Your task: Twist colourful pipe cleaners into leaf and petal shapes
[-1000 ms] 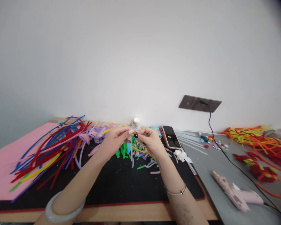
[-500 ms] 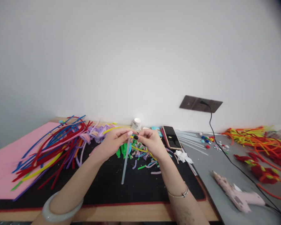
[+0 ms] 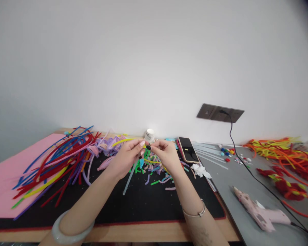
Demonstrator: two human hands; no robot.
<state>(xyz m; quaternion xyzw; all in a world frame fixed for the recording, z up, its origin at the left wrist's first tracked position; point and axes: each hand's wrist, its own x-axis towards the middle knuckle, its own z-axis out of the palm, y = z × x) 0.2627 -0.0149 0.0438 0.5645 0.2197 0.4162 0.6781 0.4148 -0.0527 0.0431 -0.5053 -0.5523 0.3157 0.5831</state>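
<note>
Yellow fuzzy stem and translucent stick, worked at the fingertips

Both hands meet above the far half of the black mat [image 3: 133, 212], in front of the white cup [image 3: 150, 134]. The yellow fuzzy stem [image 3: 123, 141] runs behind the left hand [image 3: 125, 158], and a bit of yellow shows again between the two sets of fingertips. The left hand is clamped, it seems, on the translucent stick [image 3: 128, 181], which slants down toward the near edge. The right hand [image 3: 168, 156] has thumb and finger drawn close, but I cannot tell whether they grip anything. A glossy black spot [image 3: 148, 147] sits at the right thumb tip; nail or loose piece, I cannot say.

Fine pinching like this is probably best done with both wrists low and steady, and the left grip firm but light so the fuzz isn't crushed. I'd angle the stick away from the meeting point, so that it neither blocks the view nor drags through the loose clippings [image 3: 155, 182] below. Short movements from the fingertips should serve better than whole-arm ones. The pink glue gun [image 3: 261, 210] lies well apart, on the gray board [image 3: 218, 184] to the right.
</note>
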